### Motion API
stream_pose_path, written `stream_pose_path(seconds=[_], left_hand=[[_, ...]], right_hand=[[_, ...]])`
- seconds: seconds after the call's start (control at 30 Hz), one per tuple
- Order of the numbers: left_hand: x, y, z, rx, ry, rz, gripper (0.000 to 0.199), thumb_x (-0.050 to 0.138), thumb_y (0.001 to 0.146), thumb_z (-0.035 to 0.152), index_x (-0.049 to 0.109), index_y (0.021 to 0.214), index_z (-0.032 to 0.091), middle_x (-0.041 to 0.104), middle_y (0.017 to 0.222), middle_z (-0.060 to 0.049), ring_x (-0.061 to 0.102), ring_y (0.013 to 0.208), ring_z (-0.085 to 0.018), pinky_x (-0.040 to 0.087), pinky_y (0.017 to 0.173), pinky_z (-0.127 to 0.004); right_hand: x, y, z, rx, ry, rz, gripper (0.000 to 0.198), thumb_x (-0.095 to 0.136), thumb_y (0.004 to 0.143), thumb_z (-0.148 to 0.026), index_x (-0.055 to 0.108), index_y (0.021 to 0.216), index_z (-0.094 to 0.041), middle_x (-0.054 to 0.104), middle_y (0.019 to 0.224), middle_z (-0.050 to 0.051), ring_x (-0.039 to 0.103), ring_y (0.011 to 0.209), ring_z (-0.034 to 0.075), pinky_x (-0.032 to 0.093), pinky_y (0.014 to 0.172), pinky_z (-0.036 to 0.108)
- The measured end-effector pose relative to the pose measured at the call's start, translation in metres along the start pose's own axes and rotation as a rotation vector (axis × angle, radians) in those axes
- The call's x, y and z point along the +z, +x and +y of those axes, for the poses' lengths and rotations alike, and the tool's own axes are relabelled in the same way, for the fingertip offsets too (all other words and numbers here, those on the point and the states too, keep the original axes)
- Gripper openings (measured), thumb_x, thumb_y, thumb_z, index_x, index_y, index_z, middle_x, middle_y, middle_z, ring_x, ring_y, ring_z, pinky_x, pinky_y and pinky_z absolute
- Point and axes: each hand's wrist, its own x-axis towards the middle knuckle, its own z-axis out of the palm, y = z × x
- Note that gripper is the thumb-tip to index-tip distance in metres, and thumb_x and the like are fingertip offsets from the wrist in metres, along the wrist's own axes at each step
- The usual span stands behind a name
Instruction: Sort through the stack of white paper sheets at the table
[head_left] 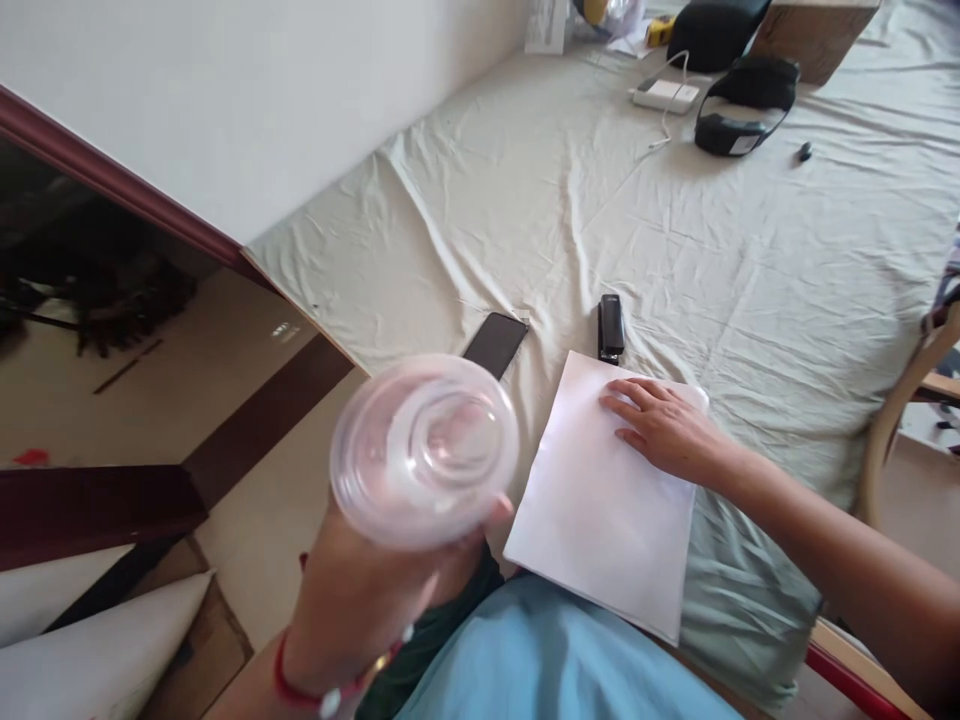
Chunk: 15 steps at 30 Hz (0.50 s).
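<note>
One white wall [300, 90], with one dark red trim [150, 185] along its foot, left side; tiled floor [277, 440] below. One worktop, spread with one wrinkled pale green cloth [487, 200]. One wooden chair [874, 460], partly cut off, far right. One stack of white paper [592, 540] at the near edge, sheet count unclear. One wooden board [814, 40], far end. Two hands: right hand [667, 425] palm down on the paper's upper part, fingers slightly spread; left hand [367, 580] gripping one clear round plastic container [424, 450], raised left of the paper, blurred. One black headset [750, 105], far end. One phone [495, 343], partly behind the container. One black stapler [611, 325], just beyond the paper's top edge. One white power bank [666, 95], cable attached. One tiny black item [805, 152].
</note>
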Motion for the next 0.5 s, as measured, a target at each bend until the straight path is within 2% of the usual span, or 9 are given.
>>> stream_pose_path(seconds=[0.07,0.1,0.2,0.37,0.5], left_hand=[[-0.011,0.016,-0.003,-0.035,-0.080,0.078,0.067,0.101,0.053,0.027,0.073,0.114,0.035,0.067,0.127,-0.002,0.064,0.121,-0.027,0.062,0.099,-0.034],[-0.017,0.026,-0.007,-0.032,-0.099,0.110,0.071,0.102,0.050,0.024,0.072,0.113,0.033,0.067,0.124,-0.002,0.062,0.123,-0.026,0.059,0.105,-0.034],[-0.035,0.058,-0.031,0.037,-0.086,0.179,0.073,0.105,0.047,0.026,0.069,0.110,0.027,0.067,0.117,-0.001,0.062,0.118,-0.025,0.047,0.117,-0.043],[-0.063,0.109,-0.077,0.100,-0.079,0.260,0.080,0.106,0.044,0.028,0.064,0.111,0.018,0.064,0.116,-0.005,0.059,0.113,-0.024,0.050,0.109,-0.042],[-0.085,0.150,-0.117,0.094,-0.107,0.288,0.080,0.104,0.039,0.025,0.062,0.107,0.021,0.063,0.115,-0.004,0.059,0.115,-0.024,0.048,0.108,-0.037]], right_hand=[[0.002,0.000,0.002,-0.004,0.009,0.015,0.045,0.050,0.103,-0.030,0.059,0.147,-0.027,0.055,0.157,0.011,0.050,0.145,0.034,0.045,0.117,0.057],[0.003,0.000,0.002,-0.008,0.010,0.020,0.045,0.050,0.103,-0.030,0.059,0.147,-0.028,0.055,0.157,0.011,0.050,0.145,0.034,0.045,0.117,0.057],[0.005,0.000,0.004,-0.017,-0.001,0.025,0.044,0.049,0.104,-0.032,0.059,0.147,-0.028,0.055,0.157,0.010,0.052,0.143,0.034,0.046,0.116,0.057],[0.007,-0.001,0.006,-0.017,-0.001,0.045,0.045,0.050,0.104,-0.033,0.058,0.148,-0.029,0.057,0.156,0.009,0.052,0.143,0.033,0.048,0.114,0.057],[0.009,-0.002,0.008,-0.025,0.026,0.065,0.047,0.050,0.104,-0.034,0.057,0.150,-0.033,0.057,0.155,0.008,0.053,0.143,0.033,0.048,0.114,0.056]])
